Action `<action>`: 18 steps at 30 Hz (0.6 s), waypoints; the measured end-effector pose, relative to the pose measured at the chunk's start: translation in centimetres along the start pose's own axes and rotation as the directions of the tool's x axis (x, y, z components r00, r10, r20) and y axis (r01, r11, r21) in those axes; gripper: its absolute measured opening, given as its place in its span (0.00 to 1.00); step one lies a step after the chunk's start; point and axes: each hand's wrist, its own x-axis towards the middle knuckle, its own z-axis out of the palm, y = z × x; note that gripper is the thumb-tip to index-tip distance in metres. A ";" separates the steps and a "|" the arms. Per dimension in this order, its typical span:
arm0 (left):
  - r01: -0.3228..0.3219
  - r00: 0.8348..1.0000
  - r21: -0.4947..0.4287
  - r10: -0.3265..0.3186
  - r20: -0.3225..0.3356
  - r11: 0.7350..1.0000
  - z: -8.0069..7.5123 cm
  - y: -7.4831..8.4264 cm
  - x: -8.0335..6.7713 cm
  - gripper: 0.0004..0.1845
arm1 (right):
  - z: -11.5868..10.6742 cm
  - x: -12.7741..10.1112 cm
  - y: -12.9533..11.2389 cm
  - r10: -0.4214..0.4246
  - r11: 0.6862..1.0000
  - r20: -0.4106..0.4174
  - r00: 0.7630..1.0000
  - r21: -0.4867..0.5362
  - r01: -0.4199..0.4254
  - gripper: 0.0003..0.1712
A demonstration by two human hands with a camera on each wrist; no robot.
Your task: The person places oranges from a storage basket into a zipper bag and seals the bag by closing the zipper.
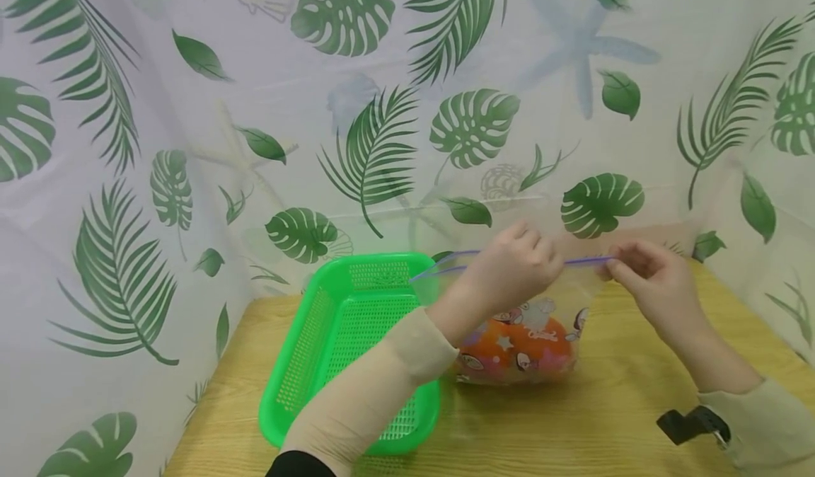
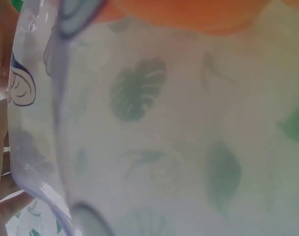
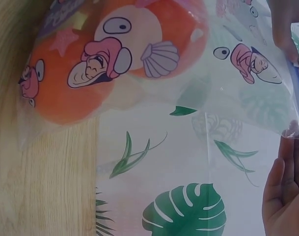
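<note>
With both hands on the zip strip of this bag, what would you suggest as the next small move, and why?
Probably slide the left hand leftward along the purple zip strip, pressing it shut. The right hand pinches its right end, the strip left of the left hand gapes, and orange fruit sits inside the bag.

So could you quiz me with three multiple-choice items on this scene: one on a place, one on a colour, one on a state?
1. Where is the basket? A left of the zip bag B on top of it C right of it
2. The basket's colour? A red B green C blue
3. The bag's zip strip at the left end? A shut B parted C torn off

Answers: 1 A, it lies left of the bag on the table. 2 B, bright green mesh. 3 B, two lines diverge there, while the left hand and right hand pinch the strip.
</note>
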 end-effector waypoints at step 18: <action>0.007 1.000 -0.014 -0.007 0.010 1.000 -0.6 -1.8 -3.2 0.19 | 0.1 0.0 -0.4 0.027 0.988 -0.027 0.999 -0.149 -0.030 0.09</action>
